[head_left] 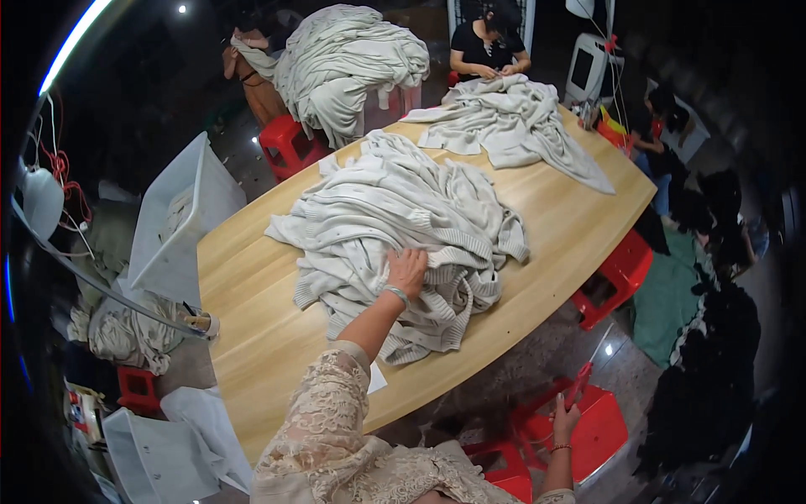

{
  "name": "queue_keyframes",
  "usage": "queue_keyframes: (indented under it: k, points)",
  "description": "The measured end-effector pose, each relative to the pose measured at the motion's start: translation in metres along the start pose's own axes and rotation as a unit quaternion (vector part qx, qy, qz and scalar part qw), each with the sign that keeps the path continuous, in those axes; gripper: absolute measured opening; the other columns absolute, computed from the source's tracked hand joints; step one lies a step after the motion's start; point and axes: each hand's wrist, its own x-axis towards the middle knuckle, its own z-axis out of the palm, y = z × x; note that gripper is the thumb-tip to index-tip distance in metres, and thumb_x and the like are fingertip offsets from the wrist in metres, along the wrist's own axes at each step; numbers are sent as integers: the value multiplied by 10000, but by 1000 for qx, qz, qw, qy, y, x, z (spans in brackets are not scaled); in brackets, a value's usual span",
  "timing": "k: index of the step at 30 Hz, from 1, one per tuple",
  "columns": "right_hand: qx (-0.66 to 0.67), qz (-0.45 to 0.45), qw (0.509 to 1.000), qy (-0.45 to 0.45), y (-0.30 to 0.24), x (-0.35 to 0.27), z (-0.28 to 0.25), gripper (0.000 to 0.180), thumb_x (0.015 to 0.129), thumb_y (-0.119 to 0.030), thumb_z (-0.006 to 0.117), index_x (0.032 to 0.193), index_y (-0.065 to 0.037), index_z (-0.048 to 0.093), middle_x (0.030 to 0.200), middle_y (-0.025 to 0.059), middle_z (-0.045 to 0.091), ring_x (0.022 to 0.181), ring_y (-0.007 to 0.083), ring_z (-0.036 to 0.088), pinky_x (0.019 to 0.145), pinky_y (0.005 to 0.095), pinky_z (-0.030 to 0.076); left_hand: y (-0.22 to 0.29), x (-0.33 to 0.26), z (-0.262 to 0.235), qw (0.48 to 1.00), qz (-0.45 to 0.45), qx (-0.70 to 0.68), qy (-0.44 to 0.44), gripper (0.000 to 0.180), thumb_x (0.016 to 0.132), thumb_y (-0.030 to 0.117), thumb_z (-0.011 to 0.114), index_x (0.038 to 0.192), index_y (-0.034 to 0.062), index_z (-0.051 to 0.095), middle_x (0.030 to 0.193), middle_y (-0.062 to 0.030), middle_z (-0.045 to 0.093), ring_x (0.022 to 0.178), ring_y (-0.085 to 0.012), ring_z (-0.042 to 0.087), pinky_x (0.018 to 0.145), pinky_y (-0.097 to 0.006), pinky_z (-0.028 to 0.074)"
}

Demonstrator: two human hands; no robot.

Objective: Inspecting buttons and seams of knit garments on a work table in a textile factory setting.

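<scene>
While the left hand (408, 270) lies flat with its fingers spread on the big pile of pale knitted sweaters (399, 235) in the middle of the frame, on the long wooden counter (252, 311), the right hand (564, 413) hangs low at the lower right, closed around a small red tool (578, 385) near a red stool (600, 428). These sweaters look soft, floppy and stretchy, and the whole heap is likely heavy, so it is best to pinch one thick ribbed edge near the left hand and pull up one piece only.
</scene>
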Motion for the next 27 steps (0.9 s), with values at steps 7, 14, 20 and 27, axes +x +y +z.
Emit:
queue_keyframes:
  k: [7,14,20,27]
  points:
    - [-87,-97,988,-81,-103,-26,63,335,867,-286,682,694,-38,537,540,8,532,448,89,532,412,244,429,-68,-23,-47,966,43,-254,36,423,528,139,691,931,108,565,918,-65,589,945,-254,540,804,-423,359]
    - [-80,-144,967,-192,-127,-11,130,251,870,-237,669,755,-35,575,537,16,537,441,98,541,407,245,430,-165,-158,-105,958,99,-268,-33,441,517,89,674,952,89,601,900,-66,579,934,-251,535,880,-397,363]
    - [-79,-254,926,-268,-183,14,220,100,881,-97,602,881,-2,632,574,-1,551,494,74,535,465,242,422,-154,-201,-62,972,29,-203,-118,320,663,41,584,977,98,603,971,-52,585,1000,-246,531,951,-457,327]
    - [-135,-256,885,-364,-253,37,268,243,873,-198,644,740,2,602,529,34,548,472,98,537,456,279,422,-105,-165,-131,867,-148,-421,-223,882,708,323,767,1405,31,311,1288,-166,471,1261,-363,404,1056,-530,275]
